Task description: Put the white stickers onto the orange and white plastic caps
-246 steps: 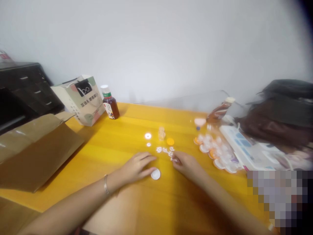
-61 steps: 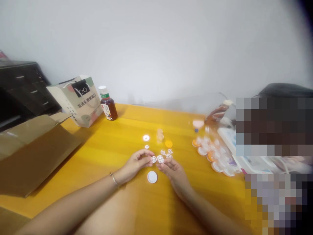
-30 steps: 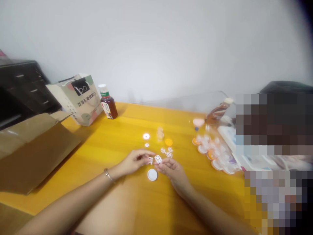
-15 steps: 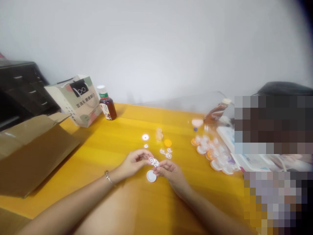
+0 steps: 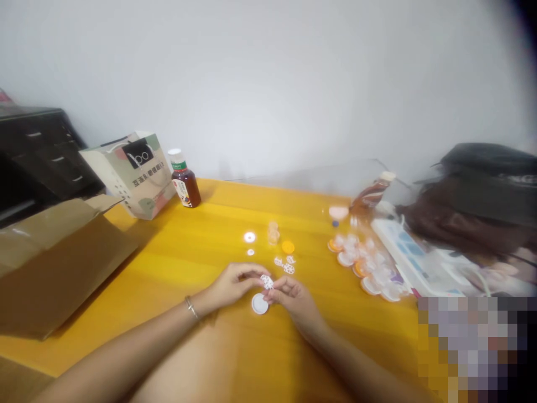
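Note:
Between my two hands is a small white openwork plastic piece, with wheel-like cutouts. My left hand pinches it from the left, a bracelet on that wrist. My right hand grips its right side with thumb and fingers. Just below lies a round white disc with a raised rim. Past my fingers, several small white cut-out pieces rest on the yellow table, near an orange disc. A white ring and a smaller white disc sit farther left.
On the left stand an open cardboard box, a paper bag and a dark-red bottle. To the right are clustered clear and orange round parts, a tilted bottle, a white-blue case and a person with dark hair.
My left hand has shifted slightly right, closer to my right hand. The white piece looks turned, with less of it showing between my fingers.

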### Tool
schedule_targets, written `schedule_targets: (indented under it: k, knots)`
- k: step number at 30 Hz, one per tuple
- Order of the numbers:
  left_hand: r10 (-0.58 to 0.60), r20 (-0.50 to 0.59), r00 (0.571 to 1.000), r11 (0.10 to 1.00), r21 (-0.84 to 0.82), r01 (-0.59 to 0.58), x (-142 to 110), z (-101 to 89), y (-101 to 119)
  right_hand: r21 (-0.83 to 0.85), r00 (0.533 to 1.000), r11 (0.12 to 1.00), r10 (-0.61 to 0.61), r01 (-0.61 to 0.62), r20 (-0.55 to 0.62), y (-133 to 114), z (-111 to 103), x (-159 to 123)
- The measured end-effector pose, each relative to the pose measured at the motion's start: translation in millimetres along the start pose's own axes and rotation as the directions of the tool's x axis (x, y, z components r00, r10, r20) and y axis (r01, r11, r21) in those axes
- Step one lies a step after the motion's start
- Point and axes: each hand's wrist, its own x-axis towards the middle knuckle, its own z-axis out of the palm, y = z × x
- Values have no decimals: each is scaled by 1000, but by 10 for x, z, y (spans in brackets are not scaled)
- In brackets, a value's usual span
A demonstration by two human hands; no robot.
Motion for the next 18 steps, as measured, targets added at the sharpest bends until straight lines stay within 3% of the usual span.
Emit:
schedule_targets:
  k: [13, 18]
  knots:
    - [42, 44, 998, 999, -23, -41, 24, -25, 16, 51, 997, 999, 4, -8, 76, -1, -28, 29]
    - [65, 25, 998, 997, -36, -64, 29, 12, -6, -13, 998, 1000, -12, 13, 58, 15, -20, 35]
